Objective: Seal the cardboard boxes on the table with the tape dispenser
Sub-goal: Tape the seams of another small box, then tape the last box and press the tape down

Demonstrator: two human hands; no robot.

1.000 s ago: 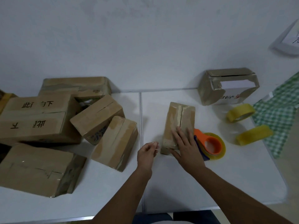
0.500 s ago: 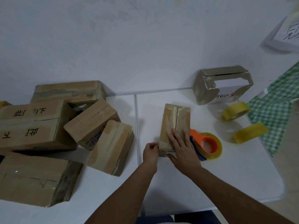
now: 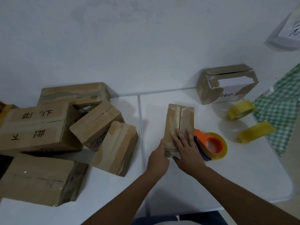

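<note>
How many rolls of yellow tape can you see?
3: one roll by the torn box, one roll by the green checked cloth, one in the orange tape dispenser. More may be hidden.

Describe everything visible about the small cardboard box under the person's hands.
The small brown cardboard box lies on the white table, long axis running away from the person. Its two top flaps meet at a dark centre seam that looks untaped farther up; pale tape remnants streak the top. The right hand presses flat on its near top. The left hand touches its near left corner; its grip cannot be judged. The orange tape dispenser with a yellowish roll sits close beside its right side.
</note>
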